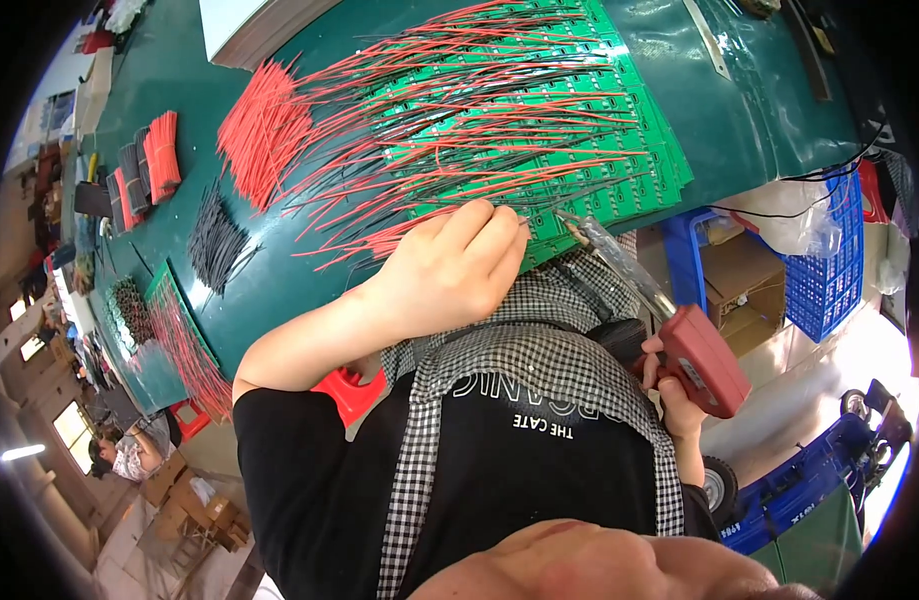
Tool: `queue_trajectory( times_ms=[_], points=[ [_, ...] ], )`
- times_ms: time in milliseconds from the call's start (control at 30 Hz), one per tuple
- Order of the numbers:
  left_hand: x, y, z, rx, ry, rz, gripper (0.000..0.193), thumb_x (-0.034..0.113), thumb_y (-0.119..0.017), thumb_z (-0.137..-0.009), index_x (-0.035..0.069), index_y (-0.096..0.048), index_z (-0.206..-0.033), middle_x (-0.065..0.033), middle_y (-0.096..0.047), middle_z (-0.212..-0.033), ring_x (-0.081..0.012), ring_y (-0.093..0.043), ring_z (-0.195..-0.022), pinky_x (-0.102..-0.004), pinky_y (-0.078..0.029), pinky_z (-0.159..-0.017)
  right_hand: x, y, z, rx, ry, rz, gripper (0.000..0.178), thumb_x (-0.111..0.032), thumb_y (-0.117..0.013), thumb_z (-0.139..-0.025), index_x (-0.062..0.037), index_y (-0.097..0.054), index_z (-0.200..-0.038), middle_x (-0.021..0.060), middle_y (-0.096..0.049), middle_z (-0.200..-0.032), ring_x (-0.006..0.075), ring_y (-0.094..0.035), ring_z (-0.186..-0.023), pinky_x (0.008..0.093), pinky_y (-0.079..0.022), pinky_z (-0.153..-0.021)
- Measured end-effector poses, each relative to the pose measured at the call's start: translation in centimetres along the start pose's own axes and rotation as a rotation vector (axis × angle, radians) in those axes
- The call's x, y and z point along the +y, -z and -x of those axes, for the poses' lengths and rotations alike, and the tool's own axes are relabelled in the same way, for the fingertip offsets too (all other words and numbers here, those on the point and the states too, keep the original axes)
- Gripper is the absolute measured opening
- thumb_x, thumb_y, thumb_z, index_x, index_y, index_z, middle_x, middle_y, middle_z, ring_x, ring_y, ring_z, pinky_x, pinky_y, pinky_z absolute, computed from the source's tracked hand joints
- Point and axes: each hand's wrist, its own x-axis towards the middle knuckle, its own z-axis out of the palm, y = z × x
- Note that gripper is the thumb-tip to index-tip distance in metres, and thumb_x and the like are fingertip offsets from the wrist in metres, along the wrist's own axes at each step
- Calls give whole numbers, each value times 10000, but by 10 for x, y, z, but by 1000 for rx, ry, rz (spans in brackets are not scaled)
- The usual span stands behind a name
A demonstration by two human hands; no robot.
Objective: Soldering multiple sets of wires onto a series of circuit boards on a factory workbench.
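My left hand is closed in a pinch at the near edge of the green circuit boards. A thin wire seems to be between its fingertips, though the fingers mostly hide it. In my right hand is a red soldering gun, partly hiding the fingers that grip it. Its long metal barrel slants up and left, with the tip close to the boards' near edge, a little right of my left fingertips. Rows of red and black wires lie across the boards, their loose ends trailing left.
Left of the boards lie a pile of red wires, a pile of black wires and tied wire bundles. Another wired board rests at the table's left. A white box stands behind. Blue crates are at the right.
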Motion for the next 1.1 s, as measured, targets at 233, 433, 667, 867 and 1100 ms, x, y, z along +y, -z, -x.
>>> queue_trajectory(
  times_ms=[233, 433, 667, 867, 1100],
  points=[
    [2, 1, 1, 4, -34, -26, 240, 51, -688, -697, -25, -658, -923, -98, -605, -897, -219, -610, -771, -300, -523, -610, 8, 3, 1, 3, 64, -87, 833, -160, -810, -736, 16, -326, -1392, 220, -635, -1032, 170, -602, -652, 257, -495, -579],
    [5, 11, 6, -60, -30, -15, 227, 59, -669, -719, -18, -652, -932, -90, -592, -915, -219, -613, -786, -308, -519, -615, 3, -3, -5, -32, 258, -37, 608, -162, -706, -819, 42, -416, -1313, 215, -608, -1057, 176, -561, -612, 280, -465, -519],
    [-2, 14, 2, 65, -45, -46, 179, 79, -669, -744, -8, -651, -899, -55, -595, -874, -160, -595, -767, -265, -484, -563, 0, -2, -13, 9, 295, -31, 637, -187, -719, -827, 47, -403, -1328, 214, -604, -1050, 181, -557, -619, 267, -464, -517],
    [15, 46, -9, 175, -93, -54, 218, 65, -715, -718, -28, -678, -911, -79, -618, -841, -184, -624, -737, -271, -507, -592, 3, 2, -9, 40, 287, 1, 574, -165, -678, -827, 45, -423, -1296, 212, -610, -1017, 181, -554, -601, 275, -462, -515],
    [13, 10, -27, 68, -178, 41, 275, 82, -702, -694, -22, -662, -946, -86, -614, -894, -204, -641, -762, -297, -513, -584, 1, 5, -8, 77, 298, -59, 586, -180, -684, -844, 32, -404, -1313, 205, -580, -1099, 170, -552, -618, 282, -480, -564]
  ],
)
